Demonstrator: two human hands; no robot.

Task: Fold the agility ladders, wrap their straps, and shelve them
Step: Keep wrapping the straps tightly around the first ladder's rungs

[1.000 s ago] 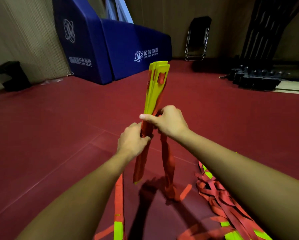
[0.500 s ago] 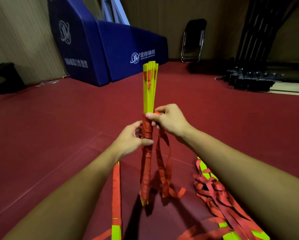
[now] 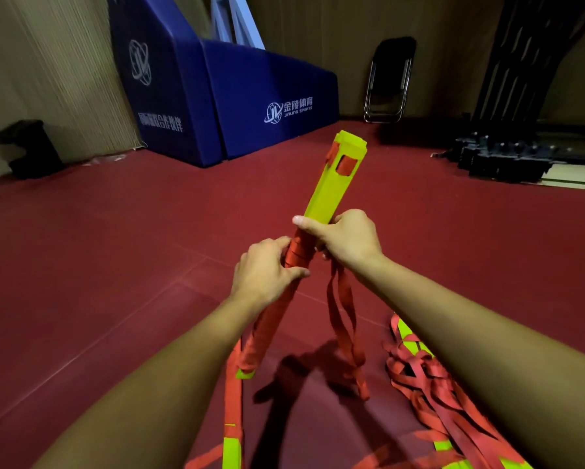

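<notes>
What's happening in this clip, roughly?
A person holds a folded bundle of yellow plastic ladder rungs upright above the dark red floor. The left hand grips its strap-wrapped middle; the right hand grips just above, with the loose red webbing strap hanging from under it. Another tangled ladder lies on the floor.

left hand [image 3: 267, 269] gripping, right hand [image 3: 347, 236] gripping
</notes>
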